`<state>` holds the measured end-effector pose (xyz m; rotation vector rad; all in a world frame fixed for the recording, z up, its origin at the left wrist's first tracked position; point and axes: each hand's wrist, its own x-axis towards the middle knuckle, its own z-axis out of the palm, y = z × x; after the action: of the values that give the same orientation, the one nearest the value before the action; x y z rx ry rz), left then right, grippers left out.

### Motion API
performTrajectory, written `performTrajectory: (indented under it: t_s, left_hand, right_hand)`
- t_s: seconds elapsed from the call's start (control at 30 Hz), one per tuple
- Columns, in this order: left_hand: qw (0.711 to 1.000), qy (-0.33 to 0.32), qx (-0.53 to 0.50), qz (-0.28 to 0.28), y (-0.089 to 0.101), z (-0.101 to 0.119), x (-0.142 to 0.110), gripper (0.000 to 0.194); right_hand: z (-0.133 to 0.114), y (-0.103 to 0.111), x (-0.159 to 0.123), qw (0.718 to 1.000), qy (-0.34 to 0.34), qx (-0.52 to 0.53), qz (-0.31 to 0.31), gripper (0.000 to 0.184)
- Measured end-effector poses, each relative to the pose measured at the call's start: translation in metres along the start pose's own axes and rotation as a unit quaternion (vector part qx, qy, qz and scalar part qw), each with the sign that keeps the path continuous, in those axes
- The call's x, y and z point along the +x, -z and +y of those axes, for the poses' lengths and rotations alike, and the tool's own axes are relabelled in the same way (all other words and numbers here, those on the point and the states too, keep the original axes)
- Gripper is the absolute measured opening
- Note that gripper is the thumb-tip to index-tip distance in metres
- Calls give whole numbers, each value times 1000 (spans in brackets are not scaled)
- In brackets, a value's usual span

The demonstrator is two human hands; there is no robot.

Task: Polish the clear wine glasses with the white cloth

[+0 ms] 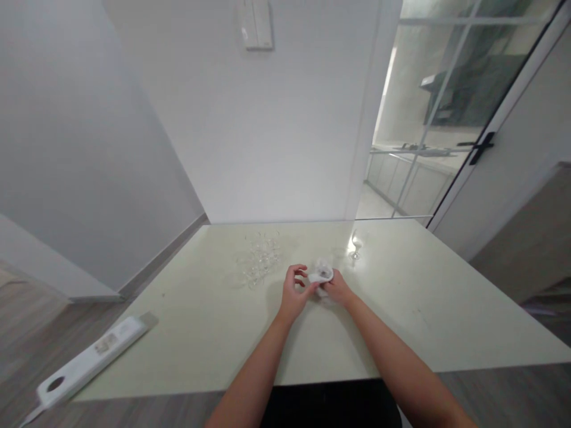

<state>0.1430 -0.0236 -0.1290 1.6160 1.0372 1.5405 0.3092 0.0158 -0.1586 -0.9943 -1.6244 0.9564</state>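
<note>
My right hand [338,287] is closed around a small white cloth [321,273] held just above the pale table [200,333]. My left hand [294,292] sits beside it with fingers curled, its fingertips near the cloth's left edge; something small and clear may be between them, too faint to name. A cluster of several clear glasses [259,257] stands on the table just left of and behind my hands. A single clear stemmed glass [355,245] stands behind and to the right.
A long white box [89,361] hangs over the table's left front corner. A white wall rises right behind the table. A glass door with a black handle [480,147] stands at the right.
</note>
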Motion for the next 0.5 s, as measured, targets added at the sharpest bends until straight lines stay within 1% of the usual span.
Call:
performTrajectory:
  t_s: [0.07,0.17,0.27,0.33,0.4,0.5]
  left_hand:
    - [1000,-15,3,-6,1,1,-1,50]
    - [1000,-25,13,-7,0,0,-1,56]
    - [999,-20,18,17,-1,-2,-2,59]
    - [999,-16,10,26,-1,-2,-1,57]
    - [999,-17,-29,7,0,-2,-1,54]
    - [994,-22,-94,-50,2,-4,0,50]
  right_hand:
    - [3,-3,-2,999,21,-35,-23,13]
    - [5,-3,-3,998,23,-31,-46,17]
    - [1,-2,-3,997,36,-39,-60,19]
    - [-3,-2,-3,996,41,-54,-62,19]
    - [-5,-4,-3,996,26,-55,-72,20]
    - [-4,-7,-4,994,-23,-2,-105,21]
